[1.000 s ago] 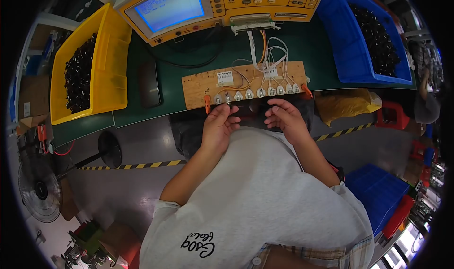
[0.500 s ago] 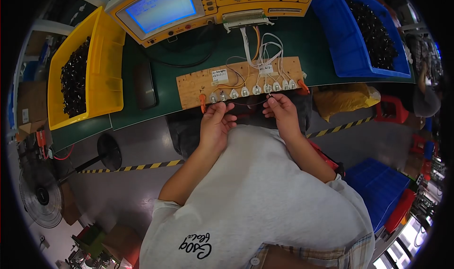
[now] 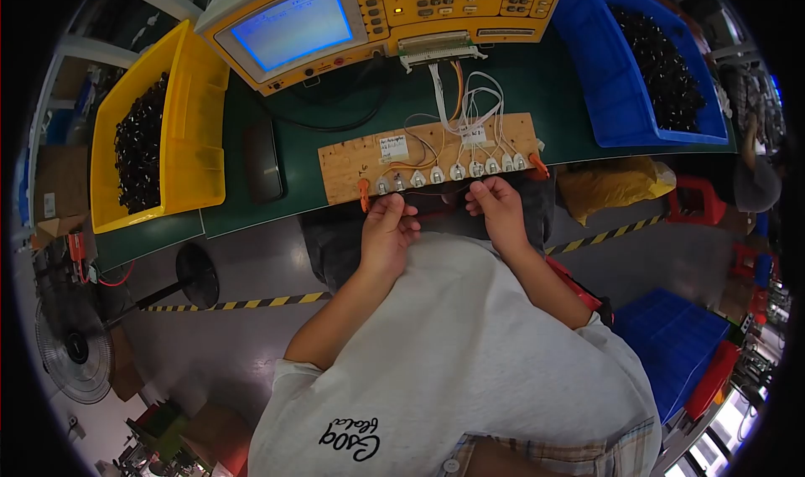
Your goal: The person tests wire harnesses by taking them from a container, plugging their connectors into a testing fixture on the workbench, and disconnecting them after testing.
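A thin dark wire (image 3: 436,194) runs between my two hands, just in front of a wooden board (image 3: 344,175). My left hand (image 3: 388,230) pinches its left end, close to the metal contacts (image 3: 399,184) at the board's left side. With thumb and forefinger, my right hand (image 3: 501,215) grips the other end below a contact (image 3: 476,169) right of the middle. The fingertips hide both wire ends, so I cannot tell whether they touch the contacts. White and orange wires (image 3: 459,91) link the board's row of contacts to a yellow tester (image 3: 377,37).
Black parts fill a yellow bin (image 3: 201,171) on the left and a blue bin (image 3: 599,100) on the right. A dark phone-like slab (image 3: 266,163) lies on the green table (image 3: 302,154). Orange clamps (image 3: 364,194) grip the board's ends. A yellow bag (image 3: 616,188) sits at the right.
The whole view has shifted, so the bench appears slightly lower. A yellow light now shows on the tester, and its screen text looks different. Both hands still hold the wire.
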`<control>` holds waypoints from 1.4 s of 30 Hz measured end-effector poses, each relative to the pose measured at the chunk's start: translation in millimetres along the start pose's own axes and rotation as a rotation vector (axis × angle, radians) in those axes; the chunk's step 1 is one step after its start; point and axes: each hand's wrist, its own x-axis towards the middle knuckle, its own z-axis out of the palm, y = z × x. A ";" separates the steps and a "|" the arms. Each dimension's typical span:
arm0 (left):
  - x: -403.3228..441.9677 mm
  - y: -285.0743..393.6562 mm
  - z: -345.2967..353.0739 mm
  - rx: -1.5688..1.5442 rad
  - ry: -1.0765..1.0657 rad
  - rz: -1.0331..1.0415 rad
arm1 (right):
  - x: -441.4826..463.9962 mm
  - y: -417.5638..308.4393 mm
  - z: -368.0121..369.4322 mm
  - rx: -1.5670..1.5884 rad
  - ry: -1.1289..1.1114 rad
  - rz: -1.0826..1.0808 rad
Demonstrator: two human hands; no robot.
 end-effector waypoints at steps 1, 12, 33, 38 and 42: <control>-0.3 -1.0 -0.9 0.005 -0.004 0.002 | 0.5 1.0 -1.6 0.001 -0.001 -0.003; -5.1 12.0 -0.9 0.183 0.026 -0.030 | 6.7 23.9 -38.8 -1.367 0.027 -0.563; 18.5 410.6 -138.8 1.833 0.666 0.614 | 2.5 18.4 8.9 -0.188 -0.591 -0.098; -1.8 395.8 -98.1 1.689 0.515 0.235 | 1.6 17.7 10.7 -0.058 -0.551 -0.015; -6.2 390.0 -93.6 1.613 0.445 0.341 | 7.4 26.3 7.8 -0.092 -0.543 0.184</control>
